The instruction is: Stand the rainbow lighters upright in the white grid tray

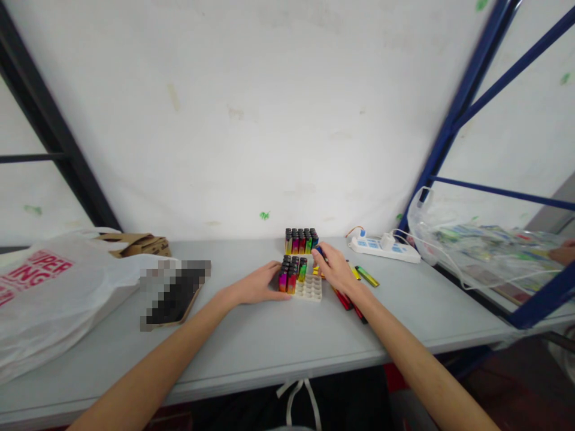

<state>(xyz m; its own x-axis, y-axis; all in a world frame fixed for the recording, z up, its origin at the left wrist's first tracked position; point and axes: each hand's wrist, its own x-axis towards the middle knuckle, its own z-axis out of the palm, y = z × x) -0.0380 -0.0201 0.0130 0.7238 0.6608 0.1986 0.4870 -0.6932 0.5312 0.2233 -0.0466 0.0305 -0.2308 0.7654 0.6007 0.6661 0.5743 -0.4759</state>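
Observation:
A pale tray with round holes lies on the grey table, its left part filled with upright coloured lighters and a green one standing further right. My left hand rests at the tray's left side, thumb along the front and fingers behind, apart. Above the tray's back right, my right hand is closed in a pinch on a dark blue lighter, mostly hidden by the fingers. Behind the tray stands a block of upright lighters. Loose red lighters and a yellow-green one lie beside and under my right hand.
A white power strip with plugs is at the back right. On the left are a white plastic bag, brown cardboard and a dark, partly pixelated flat object. Another person's hand shows at the far right, past the blue frame.

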